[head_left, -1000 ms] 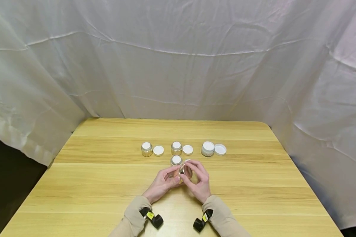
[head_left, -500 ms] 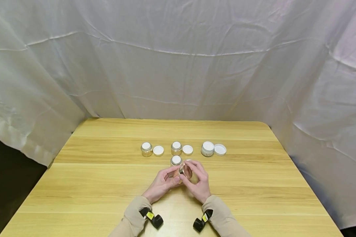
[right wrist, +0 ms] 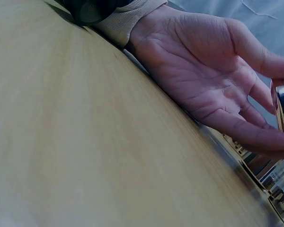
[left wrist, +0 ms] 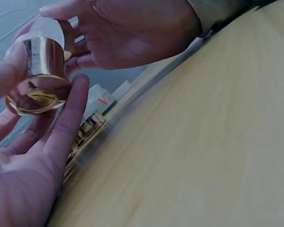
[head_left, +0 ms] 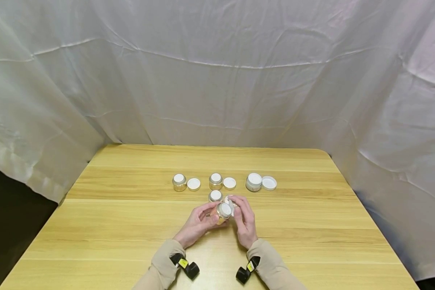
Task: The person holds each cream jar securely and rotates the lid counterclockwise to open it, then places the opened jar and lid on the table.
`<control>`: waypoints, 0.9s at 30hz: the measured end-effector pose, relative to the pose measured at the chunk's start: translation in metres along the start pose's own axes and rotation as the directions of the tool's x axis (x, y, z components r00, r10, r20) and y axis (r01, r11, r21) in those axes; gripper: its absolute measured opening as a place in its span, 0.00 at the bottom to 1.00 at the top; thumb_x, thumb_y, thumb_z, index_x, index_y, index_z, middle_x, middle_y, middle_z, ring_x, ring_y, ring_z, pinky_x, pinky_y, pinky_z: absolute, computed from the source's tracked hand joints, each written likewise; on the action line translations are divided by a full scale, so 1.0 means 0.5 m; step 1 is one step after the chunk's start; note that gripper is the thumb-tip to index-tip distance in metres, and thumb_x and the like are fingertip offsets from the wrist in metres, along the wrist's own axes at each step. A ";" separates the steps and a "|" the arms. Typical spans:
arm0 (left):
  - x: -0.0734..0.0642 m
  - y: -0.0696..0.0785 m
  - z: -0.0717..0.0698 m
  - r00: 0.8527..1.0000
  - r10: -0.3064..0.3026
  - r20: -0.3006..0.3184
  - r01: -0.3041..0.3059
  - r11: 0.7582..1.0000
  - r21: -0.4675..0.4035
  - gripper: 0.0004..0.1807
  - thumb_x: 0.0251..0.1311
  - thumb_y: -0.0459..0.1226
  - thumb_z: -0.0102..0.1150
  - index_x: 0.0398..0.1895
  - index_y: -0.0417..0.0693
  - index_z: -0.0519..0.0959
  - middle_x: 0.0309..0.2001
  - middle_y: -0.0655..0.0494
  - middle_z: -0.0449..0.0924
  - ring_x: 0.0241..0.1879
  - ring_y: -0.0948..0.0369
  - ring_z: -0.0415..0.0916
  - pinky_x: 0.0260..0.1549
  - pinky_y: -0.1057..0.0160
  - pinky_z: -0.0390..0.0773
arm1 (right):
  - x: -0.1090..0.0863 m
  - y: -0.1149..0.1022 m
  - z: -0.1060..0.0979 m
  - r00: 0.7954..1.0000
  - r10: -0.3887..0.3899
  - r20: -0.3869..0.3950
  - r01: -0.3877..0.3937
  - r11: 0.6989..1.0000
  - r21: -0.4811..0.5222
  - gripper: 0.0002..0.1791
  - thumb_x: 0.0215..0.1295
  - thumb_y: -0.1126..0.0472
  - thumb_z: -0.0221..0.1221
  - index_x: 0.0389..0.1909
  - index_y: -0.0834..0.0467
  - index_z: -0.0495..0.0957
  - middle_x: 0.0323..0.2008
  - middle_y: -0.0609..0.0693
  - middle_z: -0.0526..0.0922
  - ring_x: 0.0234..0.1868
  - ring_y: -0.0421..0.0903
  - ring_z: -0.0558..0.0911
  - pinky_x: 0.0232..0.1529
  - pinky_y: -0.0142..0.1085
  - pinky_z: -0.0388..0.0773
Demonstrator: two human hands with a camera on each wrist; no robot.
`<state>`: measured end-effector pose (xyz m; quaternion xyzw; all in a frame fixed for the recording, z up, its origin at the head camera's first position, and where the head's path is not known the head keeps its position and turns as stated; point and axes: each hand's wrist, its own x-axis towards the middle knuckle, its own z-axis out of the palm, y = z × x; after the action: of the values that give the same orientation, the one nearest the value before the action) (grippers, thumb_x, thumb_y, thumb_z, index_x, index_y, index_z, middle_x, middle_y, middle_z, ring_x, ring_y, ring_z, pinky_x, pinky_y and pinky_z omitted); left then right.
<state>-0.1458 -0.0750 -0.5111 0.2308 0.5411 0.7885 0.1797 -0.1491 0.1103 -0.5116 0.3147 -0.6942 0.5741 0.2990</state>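
Note:
In the head view my left hand [head_left: 195,227] grips a small gold cream jar [head_left: 222,217] above the table, tilted, its white top facing up. My right hand [head_left: 247,226], just to the right, pinches a pale-sided lid [head_left: 233,206] turned on edge, apart from the jar or barely touching it. Seen from the left wrist, the jar [left wrist: 45,56] shows a shiny gold side with small print. Behind the hands stands another jar [head_left: 215,196]; a white-faced lid lying right of it is partly hidden by my right fingers.
Farther back are two gold jars [head_left: 179,183], each with an upturned white lid [head_left: 193,184] on its right. A larger whitish jar [head_left: 253,182] and its lid [head_left: 269,183] stand at the right of that row. A pale curtain [head_left: 217,100] hangs behind the wooden table [head_left: 311,225].
The lid has come off the jar in my left hand, and its white top now shows. My right hand has turned and shifted slightly right with the lid.

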 end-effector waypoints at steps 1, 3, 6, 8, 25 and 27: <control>0.000 0.000 -0.001 1.000 0.020 0.001 -0.020 1.000 -0.001 0.36 0.68 0.36 0.60 0.72 0.27 0.58 0.70 0.37 0.66 0.62 0.64 0.75 0.61 0.63 0.80 | 0.000 -0.001 0.000 1.000 0.018 -0.006 -0.018 1.000 -0.005 0.21 0.65 0.81 0.41 0.56 0.71 0.73 0.49 0.69 0.78 0.58 0.44 0.78 0.67 0.27 0.70; 0.000 -0.001 -0.002 0.998 0.067 0.005 -0.067 0.998 -0.004 0.36 0.67 0.35 0.61 0.71 0.25 0.58 0.73 0.29 0.59 0.65 0.65 0.73 0.63 0.65 0.78 | 0.000 -0.003 0.000 0.998 0.066 -0.013 -0.066 0.998 0.009 0.20 0.67 0.80 0.39 0.53 0.71 0.74 0.48 0.69 0.78 0.56 0.44 0.78 0.66 0.26 0.71; 0.000 -0.003 -0.003 0.992 0.125 0.007 -0.125 0.992 -0.012 0.34 0.63 0.32 0.64 0.69 0.27 0.63 0.74 0.25 0.52 0.70 0.66 0.67 0.67 0.66 0.74 | -0.001 -0.005 0.001 0.990 0.140 0.001 -0.140 0.989 0.054 0.17 0.69 0.79 0.39 0.52 0.71 0.73 0.49 0.70 0.79 0.56 0.40 0.78 0.64 0.24 0.71; -0.001 -0.003 -0.002 0.990 0.144 -0.007 -0.144 0.989 -0.025 0.32 0.59 0.30 0.66 0.67 0.34 0.69 0.73 0.28 0.58 0.70 0.66 0.67 0.67 0.67 0.74 | -0.002 -0.005 0.002 0.984 0.178 0.024 -0.179 0.980 0.080 0.16 0.70 0.79 0.41 0.53 0.71 0.72 0.49 0.70 0.78 0.56 0.37 0.78 0.63 0.23 0.72; -0.026 0.035 -0.058 0.928 0.236 -0.290 -0.263 0.963 -0.060 0.30 0.47 0.19 0.62 0.49 0.59 0.80 0.51 0.64 0.80 0.51 0.65 0.81 0.57 0.69 0.82 | -0.004 -0.009 0.007 0.794 0.512 0.328 -0.555 0.830 0.048 0.19 0.60 0.66 0.69 0.47 0.65 0.72 0.53 0.65 0.83 0.57 0.57 0.84 0.62 0.32 0.80; -0.030 0.043 -0.075 0.895 0.252 -0.369 -0.275 0.961 -0.011 0.32 0.45 0.15 0.60 0.48 0.57 0.80 0.51 0.62 0.81 0.51 0.65 0.82 0.57 0.69 0.82 | -0.003 -0.009 0.009 0.779 0.502 0.376 -0.548 0.836 0.019 0.19 0.58 0.64 0.71 0.46 0.63 0.73 0.54 0.63 0.84 0.57 0.56 0.84 0.61 0.33 0.81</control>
<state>-0.1551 -0.1194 -0.5051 0.1459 0.5038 0.8511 -0.0250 -0.1449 0.1053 -0.5107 0.2254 -0.7586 0.6109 -0.0247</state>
